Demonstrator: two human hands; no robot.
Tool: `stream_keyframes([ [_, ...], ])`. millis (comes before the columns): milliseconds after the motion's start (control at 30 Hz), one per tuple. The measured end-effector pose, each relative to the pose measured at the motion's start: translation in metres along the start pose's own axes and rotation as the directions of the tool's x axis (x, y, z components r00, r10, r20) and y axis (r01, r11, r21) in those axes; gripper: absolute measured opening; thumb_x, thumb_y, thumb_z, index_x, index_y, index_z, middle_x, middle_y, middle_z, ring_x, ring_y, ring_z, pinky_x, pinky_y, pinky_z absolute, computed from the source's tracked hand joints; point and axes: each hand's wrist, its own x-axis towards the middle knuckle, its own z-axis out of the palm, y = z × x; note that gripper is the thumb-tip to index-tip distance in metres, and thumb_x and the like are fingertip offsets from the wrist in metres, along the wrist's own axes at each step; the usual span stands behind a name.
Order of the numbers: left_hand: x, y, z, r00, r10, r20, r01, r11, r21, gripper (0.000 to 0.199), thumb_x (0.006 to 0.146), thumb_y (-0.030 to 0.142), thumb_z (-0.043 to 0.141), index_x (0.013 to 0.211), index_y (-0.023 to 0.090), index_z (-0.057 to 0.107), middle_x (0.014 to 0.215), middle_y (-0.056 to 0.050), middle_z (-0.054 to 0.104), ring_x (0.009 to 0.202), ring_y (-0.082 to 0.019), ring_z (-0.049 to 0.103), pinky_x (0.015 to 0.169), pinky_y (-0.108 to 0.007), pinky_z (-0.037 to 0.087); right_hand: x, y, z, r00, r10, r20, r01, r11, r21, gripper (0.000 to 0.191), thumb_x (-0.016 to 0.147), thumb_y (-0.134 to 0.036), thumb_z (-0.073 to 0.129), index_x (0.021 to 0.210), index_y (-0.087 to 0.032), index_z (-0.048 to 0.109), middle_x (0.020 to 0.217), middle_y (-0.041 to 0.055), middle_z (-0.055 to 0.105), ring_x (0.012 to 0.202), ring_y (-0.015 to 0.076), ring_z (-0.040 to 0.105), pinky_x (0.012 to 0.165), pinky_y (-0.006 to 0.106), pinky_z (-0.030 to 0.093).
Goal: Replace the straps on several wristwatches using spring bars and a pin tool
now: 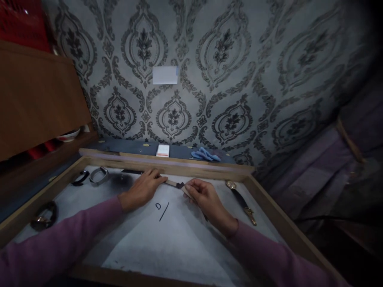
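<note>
Between my hands stretches a watch strap [171, 182] with a pale beige underside and a dark keeper loop. My left hand [145, 188] is closed over its left part, thumb along the edge; whatever lies under the palm is hidden. A dark strip sticks out to the left of those fingers. With thumb and fingertips, my right hand [207, 199] pinches the strap near the loop. To the right lies a gold-cased watch [239, 200] with a black strap, laid out flat.
A shallow wooden tray [271, 203] with a white lining surrounds my hands. On its left are a silver watch [99, 176], a small black-strapped watch [80, 178] and a dark watch [44, 217]. Beyond the rim lie a blue cloth [205, 154] and a white box [163, 150].
</note>
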Motion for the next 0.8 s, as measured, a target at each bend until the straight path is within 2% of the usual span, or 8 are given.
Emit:
stream_keyframes([
  [133, 0.003, 0.001, -0.002, 1.0, -0.011, 0.004, 0.011, 0.997, -0.071, 0.053, 0.081, -0.004, 0.039, 0.123, 0.019, 0.062, 0.113, -0.013, 0.056, 0.104, -0.027, 0.049, 0.093, -0.042, 0.041, 0.002, 0.002, -0.003, 1.0, -0.003, -0.02, 0.003, 1.0, 0.004, 0.03, 0.069, -0.045, 0.065, 0.065, -0.016, 0.058, 0.056, -0.0006, 0.059, 0.044, 0.0084, 0.043, 0.044, 0.022, 0.034],
  [267, 0.005, -0.007, -0.006, 0.999, 0.043, 0.016, -0.033, 0.923, -0.383, 0.045, 0.065, -0.008, 0.042, 0.088, 0.017, 0.072, 0.099, -0.009, 0.062, 0.099, -0.025, 0.055, 0.091, -0.039, 0.042, 0.003, 0.003, -0.005, 0.999, -0.009, -0.033, 0.009, 1.0, 0.008, 0.028, 0.07, -0.044, 0.065, 0.068, -0.017, 0.058, 0.057, -0.0006, 0.059, 0.046, 0.0093, 0.046, 0.046, 0.022, 0.035],
  [367, 0.002, -0.016, -0.008, 0.998, 0.058, 0.032, -0.035, 0.877, -0.479, 0.034, 0.063, -0.007, 0.04, 0.064, 0.016, 0.065, 0.091, -0.005, 0.067, 0.092, -0.019, 0.062, 0.087, -0.031, 0.046, 0.003, 0.004, -0.006, 0.999, -0.013, -0.035, 0.013, 1.0, 0.014, 0.027, 0.07, -0.042, 0.064, 0.068, -0.016, 0.059, 0.057, -0.0007, 0.06, 0.045, 0.0088, 0.046, 0.046, 0.021, 0.036],
  [433, -0.003, -0.021, -0.009, 0.999, 0.038, 0.019, -0.023, 0.854, -0.52, 0.031, 0.065, -0.005, 0.037, 0.058, 0.016, 0.058, 0.087, -0.005, 0.069, 0.094, -0.018, 0.064, 0.088, -0.029, 0.047, 0.003, 0.005, -0.007, 0.999, -0.013, -0.03, 0.014, 1.0, 0.021, 0.026, 0.07, -0.041, 0.065, 0.066, -0.016, 0.06, 0.056, -0.0006, 0.06, 0.045, 0.0085, 0.045, 0.046, 0.021, 0.036],
  [567, -0.015, -0.026, -0.01, 0.995, -0.085, -0.047, 0.047, 0.849, -0.526, 0.024, 0.078, 0.003, 0.036, 0.075, 0.016, 0.057, 0.09, -0.006, 0.067, 0.091, -0.018, 0.063, 0.083, -0.03, 0.049, 0.003, 0.006, -0.007, 1.0, -0.01, -0.009, 0.01, 0.999, 0.037, 0.025, 0.07, -0.039, 0.066, 0.065, -0.016, 0.059, 0.055, -0.0006, 0.06, 0.045, 0.0089, 0.047, 0.045, 0.021, 0.036],
  [667, -0.02, -0.027, -0.008, 0.98, -0.186, -0.072, 0.133, 0.878, -0.46, 0.01, 0.086, 0.021, 0.048, 0.091, 0.017, 0.055, 0.09, -0.006, 0.061, 0.082, -0.02, 0.056, 0.075, -0.033, 0.047, 0.002, 0.005, -0.006, 1.0, -0.008, 0.005, 0.007, 0.999, 0.051, 0.023, 0.07, -0.038, 0.066, 0.065, -0.017, 0.059, 0.055, -0.0015, 0.059, 0.047, 0.0096, 0.05, 0.045, 0.02, 0.037],
  [733, -0.021, -0.027, -0.005, 0.976, -0.207, -0.068, 0.162, 0.898, -0.408, 0.013, 0.085, 0.029, 0.054, 0.091, 0.017, 0.055, 0.09, -0.006, 0.057, 0.083, -0.021, 0.052, 0.076, -0.034, 0.044, 0.001, 0.004, -0.005, 1.0, -0.004, 0.023, 0.003, 0.998, 0.056, 0.023, 0.07, -0.038, 0.066, 0.064, -0.017, 0.059, 0.055, -0.0016, 0.059, 0.047, 0.0094, 0.05, 0.046, 0.02, 0.039],
  [800, -0.021, -0.027, -0.004, 0.98, -0.19, -0.053, 0.157, 0.913, -0.378, 0.011, 0.085, 0.027, 0.054, 0.089, 0.017, 0.055, 0.09, -0.006, 0.056, 0.085, -0.022, 0.049, 0.079, -0.036, 0.042, 0.0, 0.002, -0.004, 0.999, 0.001, 0.048, -0.004, 0.998, 0.056, 0.024, 0.07, -0.038, 0.066, 0.064, -0.016, 0.06, 0.055, -0.0013, 0.06, 0.046, 0.0085, 0.048, 0.046, 0.02, 0.039],
])
